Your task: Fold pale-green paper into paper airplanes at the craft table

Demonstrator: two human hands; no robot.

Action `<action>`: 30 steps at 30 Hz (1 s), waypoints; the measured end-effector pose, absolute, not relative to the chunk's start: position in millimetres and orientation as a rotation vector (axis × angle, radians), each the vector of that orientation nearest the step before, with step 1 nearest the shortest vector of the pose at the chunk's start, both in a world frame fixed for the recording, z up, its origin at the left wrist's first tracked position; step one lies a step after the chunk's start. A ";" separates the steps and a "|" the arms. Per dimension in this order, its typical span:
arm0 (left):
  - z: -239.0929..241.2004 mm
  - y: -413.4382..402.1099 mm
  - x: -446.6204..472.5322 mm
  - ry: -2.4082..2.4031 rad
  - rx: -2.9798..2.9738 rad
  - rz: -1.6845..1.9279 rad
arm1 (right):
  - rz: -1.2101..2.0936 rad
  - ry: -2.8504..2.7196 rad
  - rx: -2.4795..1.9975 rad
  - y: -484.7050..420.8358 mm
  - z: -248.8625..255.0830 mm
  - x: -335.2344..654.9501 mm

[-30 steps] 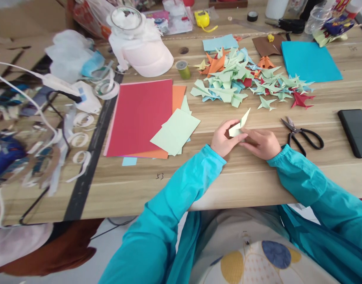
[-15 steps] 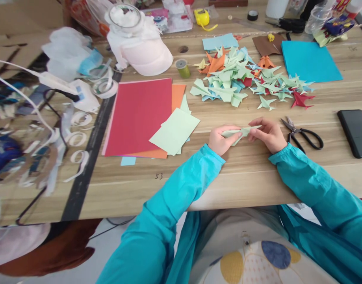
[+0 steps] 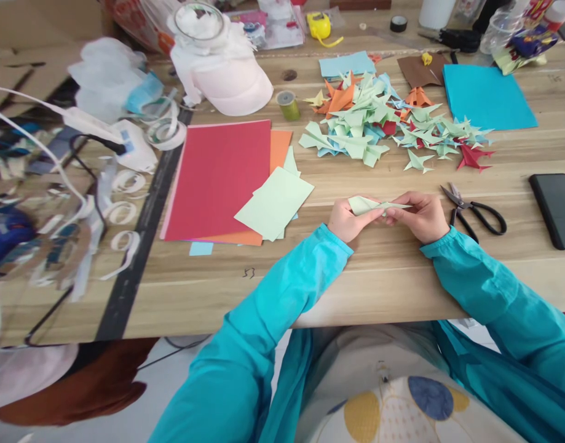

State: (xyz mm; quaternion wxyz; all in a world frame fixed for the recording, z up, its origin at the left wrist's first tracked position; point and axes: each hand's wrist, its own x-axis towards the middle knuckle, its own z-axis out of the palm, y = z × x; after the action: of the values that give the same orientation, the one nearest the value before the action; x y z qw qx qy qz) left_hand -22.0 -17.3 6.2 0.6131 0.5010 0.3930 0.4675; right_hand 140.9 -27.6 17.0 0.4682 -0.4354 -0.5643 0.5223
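A pale green folded paper piece (image 3: pixel 372 205) is held just above the wooden table (image 3: pixel 383 277) between both hands. My left hand (image 3: pixel 349 221) pinches its left end with thumb and fingers closed. My right hand (image 3: pixel 423 215) pinches its narrow right end. Both arms wear teal sleeves. A loose pale green sheet (image 3: pixel 273 202) lies to the left, overlapping a red sheet (image 3: pixel 217 178) and an orange sheet (image 3: pixel 280 151).
A heap of folded paper figures (image 3: pixel 383 126) in green, orange, blue and red lies beyond the hands. Black scissors (image 3: pixel 476 212) and a black phone (image 3: pixel 556 209) sit to the right. A blue sheet (image 3: pixel 487 95), a green thread spool (image 3: pixel 288 104), a pink cap (image 3: pixel 227 80) and tape rolls (image 3: pixel 125 209) fill the rest.
The paper stood upright with a point raised a second ago; it now lies flat and stretched lengthwise between the two hands. My right hand shifted to its right end.
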 end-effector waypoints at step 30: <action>4.5 -15.3 -24.2 0.753 1.148 1.076 | 1.562 -1.181 -0.937 -31.8 15.3 137.4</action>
State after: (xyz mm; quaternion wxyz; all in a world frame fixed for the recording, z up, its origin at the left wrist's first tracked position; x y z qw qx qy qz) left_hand -24.2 -15.3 4.5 0.6434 0.5038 0.3306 0.4722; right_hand 137.4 -31.8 15.3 0.4666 -0.3817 -0.4814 0.6363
